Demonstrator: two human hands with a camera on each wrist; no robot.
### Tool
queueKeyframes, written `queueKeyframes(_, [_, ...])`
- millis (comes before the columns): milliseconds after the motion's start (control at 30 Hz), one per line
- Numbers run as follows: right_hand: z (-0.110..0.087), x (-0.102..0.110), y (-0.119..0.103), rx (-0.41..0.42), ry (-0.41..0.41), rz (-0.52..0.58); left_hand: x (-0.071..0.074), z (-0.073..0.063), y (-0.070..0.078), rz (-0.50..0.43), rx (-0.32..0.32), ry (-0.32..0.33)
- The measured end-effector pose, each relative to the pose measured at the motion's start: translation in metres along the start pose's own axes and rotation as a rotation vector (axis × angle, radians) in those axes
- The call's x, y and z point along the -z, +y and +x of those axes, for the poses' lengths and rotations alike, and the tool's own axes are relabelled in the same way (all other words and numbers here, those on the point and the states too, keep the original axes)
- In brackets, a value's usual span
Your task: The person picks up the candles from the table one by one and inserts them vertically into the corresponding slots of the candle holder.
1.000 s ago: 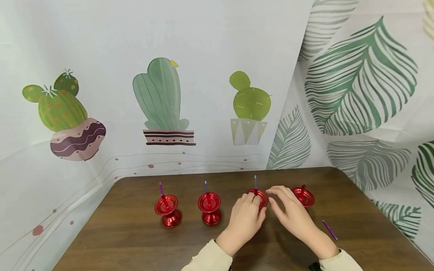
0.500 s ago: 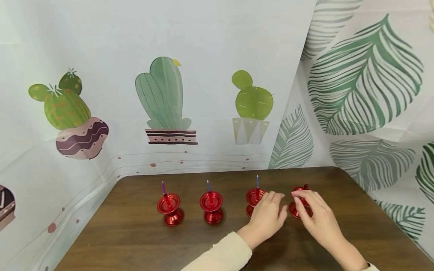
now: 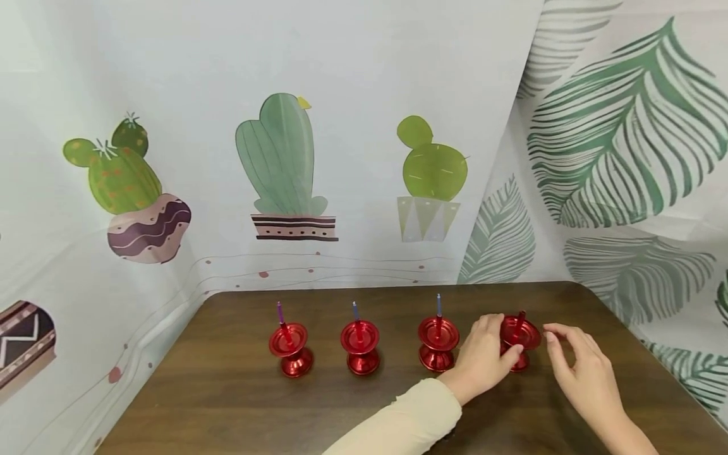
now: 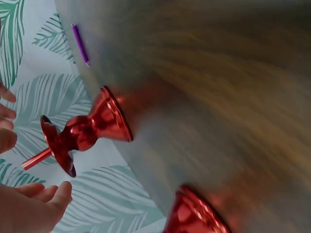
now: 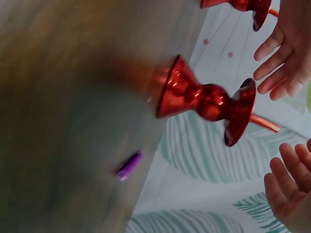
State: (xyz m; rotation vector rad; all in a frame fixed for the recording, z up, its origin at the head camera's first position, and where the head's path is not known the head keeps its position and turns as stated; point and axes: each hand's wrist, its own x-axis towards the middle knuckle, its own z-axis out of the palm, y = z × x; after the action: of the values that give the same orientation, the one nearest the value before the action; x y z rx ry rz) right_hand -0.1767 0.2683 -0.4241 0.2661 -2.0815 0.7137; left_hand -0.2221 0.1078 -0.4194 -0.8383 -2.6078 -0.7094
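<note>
My left hand (image 3: 483, 357) is at the left side of the rightmost red candle holder (image 3: 527, 336), fingers relaxed and close to its dish; whether they touch it is unclear. To the right of that holder, my right hand (image 3: 586, 373) stays apart from it, fingers loosely bent and holding nothing. The holder stands upright with a bare red tube (image 4: 38, 159) rising from its dish. A purple candle (image 5: 129, 166) lies on the table near it, seen in both wrist views but not in the head view.
Three more red holders stand in a row leftward: one with a purple candle (image 3: 280, 313), one with a dark blue candle (image 3: 355, 311), one with a lighter blue candle (image 3: 439, 304). Behind the brown wooden table (image 3: 227, 392) hangs a printed cloth (image 3: 352, 126).
Both hands have moved right, from the third holder to the rightmost one. The third holder now shows in full, and the loose purple candle has gone out of sight in the head view.
</note>
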Motion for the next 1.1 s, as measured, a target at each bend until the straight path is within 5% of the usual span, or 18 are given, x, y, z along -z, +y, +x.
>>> queueKeyframes(133, [-0.007,0.007,0.009,-0.113,-0.099,-0.058,-0.010,0.007,0.008,0.004,0.041,-0.057])
queueKeyframes(433, [-0.014,0.016,0.035,-0.236,-0.529,-0.133,-0.022,0.015,0.007,0.000,0.137,-0.133])
queueKeyframes(800, [-0.015,0.016,0.052,-0.312,-0.852,-0.271,-0.025,0.017,0.004,-0.027,0.170,-0.153])
queueKeyframes(1100, [-0.020,0.017,0.052,-0.405,-1.081,-0.329,-0.029,0.018,0.002,0.055,0.141,-0.119])
